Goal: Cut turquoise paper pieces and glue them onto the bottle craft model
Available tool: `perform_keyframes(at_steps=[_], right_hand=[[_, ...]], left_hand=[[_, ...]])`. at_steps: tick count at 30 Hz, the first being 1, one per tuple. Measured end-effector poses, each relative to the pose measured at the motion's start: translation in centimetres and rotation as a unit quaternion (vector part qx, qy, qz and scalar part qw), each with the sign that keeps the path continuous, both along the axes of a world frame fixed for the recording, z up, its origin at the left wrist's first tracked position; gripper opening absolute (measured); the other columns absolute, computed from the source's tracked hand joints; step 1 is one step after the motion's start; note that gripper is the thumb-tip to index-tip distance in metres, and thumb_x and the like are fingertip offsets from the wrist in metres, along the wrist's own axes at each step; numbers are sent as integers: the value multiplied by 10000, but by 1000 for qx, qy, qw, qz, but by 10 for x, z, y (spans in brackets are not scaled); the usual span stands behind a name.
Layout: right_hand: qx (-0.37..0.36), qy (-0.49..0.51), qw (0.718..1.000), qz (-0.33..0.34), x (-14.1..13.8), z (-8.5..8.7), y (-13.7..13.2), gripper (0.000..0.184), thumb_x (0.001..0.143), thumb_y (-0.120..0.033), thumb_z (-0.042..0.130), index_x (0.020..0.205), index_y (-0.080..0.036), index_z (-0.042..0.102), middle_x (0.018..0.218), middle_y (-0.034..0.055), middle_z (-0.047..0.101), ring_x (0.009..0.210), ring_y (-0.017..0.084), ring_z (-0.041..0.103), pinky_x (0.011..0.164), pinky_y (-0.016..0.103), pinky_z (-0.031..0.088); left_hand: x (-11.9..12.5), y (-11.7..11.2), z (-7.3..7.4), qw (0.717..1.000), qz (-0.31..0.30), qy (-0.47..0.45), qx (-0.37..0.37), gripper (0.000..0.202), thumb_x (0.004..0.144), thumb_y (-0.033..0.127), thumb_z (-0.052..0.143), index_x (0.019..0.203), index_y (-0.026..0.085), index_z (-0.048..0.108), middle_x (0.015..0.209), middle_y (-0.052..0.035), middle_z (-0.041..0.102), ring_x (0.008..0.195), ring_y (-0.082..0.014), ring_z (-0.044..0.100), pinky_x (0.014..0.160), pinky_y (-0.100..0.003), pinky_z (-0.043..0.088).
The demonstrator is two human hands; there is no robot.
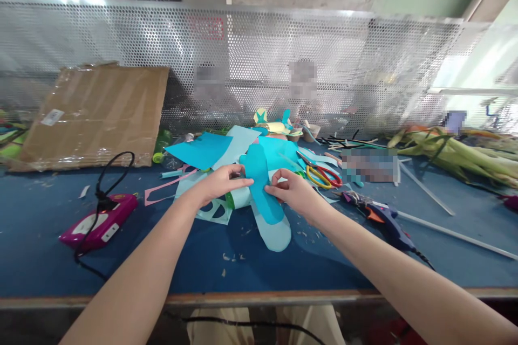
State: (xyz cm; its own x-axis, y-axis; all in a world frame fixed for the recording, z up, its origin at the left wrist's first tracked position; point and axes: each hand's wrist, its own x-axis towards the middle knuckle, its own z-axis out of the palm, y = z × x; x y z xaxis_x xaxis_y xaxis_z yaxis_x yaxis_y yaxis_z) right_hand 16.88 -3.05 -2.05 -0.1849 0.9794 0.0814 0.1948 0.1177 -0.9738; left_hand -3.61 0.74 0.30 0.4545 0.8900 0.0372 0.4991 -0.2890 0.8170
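Note:
Between my hands is a long blue paper cutout with rounded ends, raised over the table. My left hand pinches its left edge. On the opposite edge, the thumb and fingers of my right hand are closed on it too. A longer light-blue paper strip with a rounded end shows beneath the cutout. Blue paper sheets and cut scraps lie around and behind my hands. Scissors with yellow and red handles rest just right of my right hand.
A glue gun and a long white stick lie at right. The purple power strip with a black cord sits at left. Cardboard leans against the perforated metal screen. Corn husks lie far right.

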Motion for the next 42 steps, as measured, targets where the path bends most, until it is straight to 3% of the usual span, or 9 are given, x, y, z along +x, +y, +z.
perform_keyframes(at_steps=[4,11,24,28,34,42], right_hand=[[4,-12,1000,-1,0,0,0,292,675,-391,684,729,-223,451,463,-95,483,470,103,437,494,230,327],[5,-33,999,-5,1,-1,0,226,696,-374,664,790,-217,532,471,-78,516,481,118,465,514,248,366],[41,-113,993,-9,5,1,1,154,766,-339,621,836,-202,630,492,-33,564,501,158,561,518,268,414],[76,-141,987,-12,9,2,-1,158,811,-271,557,899,-213,675,602,-3,634,573,167,613,589,281,456],[185,-283,940,-38,9,2,-6,323,874,-248,480,1070,-224,737,694,39,695,606,180,620,594,282,441],[252,-376,891,-42,10,0,-7,355,906,-245,450,1134,-243,721,859,79,744,714,213,647,633,296,423]], left_hand=[[1,-1,2,999,-36,-21,-1,325,734,477,688,934,224,646,1144,-56,654,1138,-289,556,913,-357,455],[3,-2,2,999,-41,-32,-4,304,711,460,703,882,219,632,1040,-44,671,1049,-281,595,867,-368,475],[8,-4,5,999,-11,2,31,330,707,437,684,930,200,628,1127,-81,663,1080,-307,585,891,-396,455],[7,-3,4,999,-8,14,44,336,727,422,661,978,200,638,1167,-80,660,1100,-303,584,902,-391,456],[6,-2,2,998,-15,8,55,359,758,408,647,1056,208,647,1214,-69,656,1095,-285,598,906,-378,470],[4,1,-1,998,-27,3,56,372,768,397,655,1092,215,654,1220,-51,659,1108,-282,599,906,-361,476]])
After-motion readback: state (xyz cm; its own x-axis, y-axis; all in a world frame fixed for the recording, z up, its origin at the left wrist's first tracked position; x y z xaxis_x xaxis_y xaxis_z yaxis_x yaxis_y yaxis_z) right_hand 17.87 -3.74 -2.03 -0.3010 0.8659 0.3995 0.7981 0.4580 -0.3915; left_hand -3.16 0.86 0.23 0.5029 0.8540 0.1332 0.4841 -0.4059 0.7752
